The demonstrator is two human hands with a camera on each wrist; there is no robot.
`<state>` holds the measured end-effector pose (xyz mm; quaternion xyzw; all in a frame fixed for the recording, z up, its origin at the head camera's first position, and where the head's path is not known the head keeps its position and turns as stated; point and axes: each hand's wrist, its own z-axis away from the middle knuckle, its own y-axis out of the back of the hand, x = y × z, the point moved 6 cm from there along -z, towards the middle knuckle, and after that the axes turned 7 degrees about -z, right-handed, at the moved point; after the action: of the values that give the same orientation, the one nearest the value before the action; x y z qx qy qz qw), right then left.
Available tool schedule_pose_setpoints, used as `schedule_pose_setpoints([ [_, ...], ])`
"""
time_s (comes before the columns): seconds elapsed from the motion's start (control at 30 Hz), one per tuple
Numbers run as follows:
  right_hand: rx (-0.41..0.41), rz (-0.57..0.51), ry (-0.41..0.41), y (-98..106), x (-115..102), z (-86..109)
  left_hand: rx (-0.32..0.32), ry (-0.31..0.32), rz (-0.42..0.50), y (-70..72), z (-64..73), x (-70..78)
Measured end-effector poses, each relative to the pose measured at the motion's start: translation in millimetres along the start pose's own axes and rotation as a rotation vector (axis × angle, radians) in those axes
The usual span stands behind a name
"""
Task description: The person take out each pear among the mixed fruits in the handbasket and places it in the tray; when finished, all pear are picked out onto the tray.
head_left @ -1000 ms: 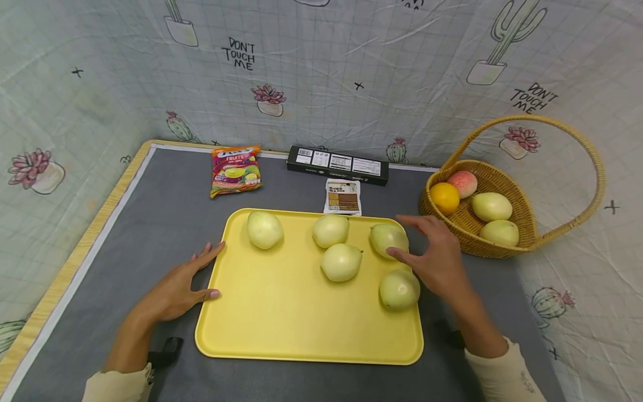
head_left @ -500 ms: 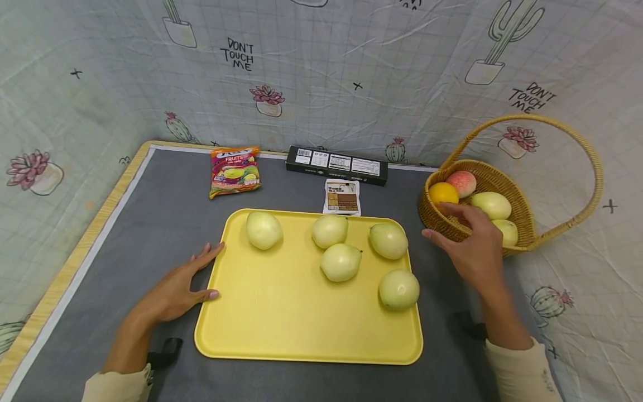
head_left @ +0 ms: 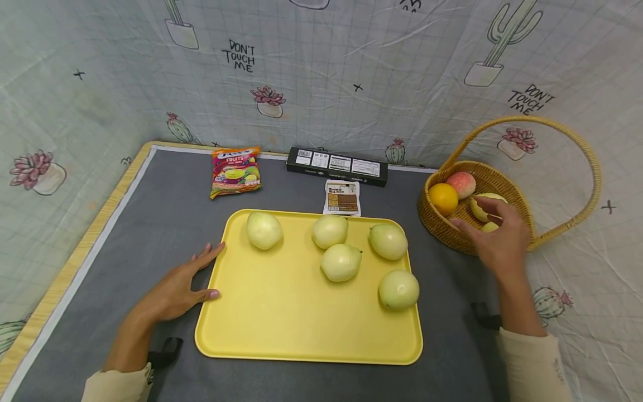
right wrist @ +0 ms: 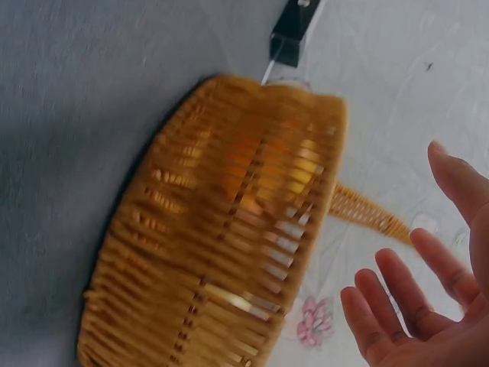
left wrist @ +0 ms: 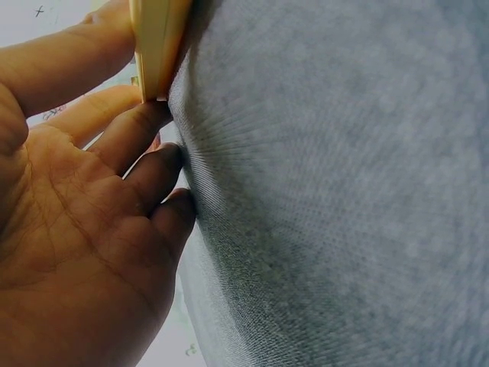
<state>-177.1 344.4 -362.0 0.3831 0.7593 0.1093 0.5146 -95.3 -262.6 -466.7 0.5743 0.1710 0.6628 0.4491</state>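
Observation:
My left hand (head_left: 173,290) rests at the left edge of a yellow tray (head_left: 281,318), fingers extended and touching its rim. In the left wrist view the fingertips of that hand (left wrist: 92,222) meet the tray's edge and the dark table surface. Several pale green, pear-like fruits (head_left: 341,262) lie on the tray. Over the wicker basket (head_left: 436,228) at the right hovers my right hand (head_left: 504,237), fingers loosely spread with nothing between them. It partly covers two pale yellow-green fruits (head_left: 480,212) in the basket, beside an orange (head_left: 444,199) and a peach (head_left: 461,184).
Behind the tray stand a candy bag (head_left: 235,173), a small white packet (head_left: 342,197) and a long black box (head_left: 336,165). The basket's tall handle (head_left: 577,139) arches upward at the right. A patterned cloth hangs around the table.
My right hand has moved right, from beside a fruit at the tray's right edge to over the basket. The left hand and the fruits on the tray have stayed in place.

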Motion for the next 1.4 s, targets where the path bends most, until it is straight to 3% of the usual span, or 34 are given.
schedule_pose_setpoints([
  [0.2,0.027,0.025,-0.114,11.5,22.3,-13.8,0.0,0.007,-0.008,-0.6,0.0,0.0],
  [0.4,-0.052,0.102,-0.246,17.1,47.0,-25.3,0.004,0.001,-0.005,-0.2,0.5,-0.3],
  [0.73,-0.15,0.194,-0.26,12.9,70.6,-41.6,0.002,-0.002,-0.002,-0.4,-0.1,-0.3],
  [1.4,-0.297,0.268,-0.261,0.9,110.5,-67.8,0.002,-0.008,0.001,-0.5,0.0,-1.5],
])
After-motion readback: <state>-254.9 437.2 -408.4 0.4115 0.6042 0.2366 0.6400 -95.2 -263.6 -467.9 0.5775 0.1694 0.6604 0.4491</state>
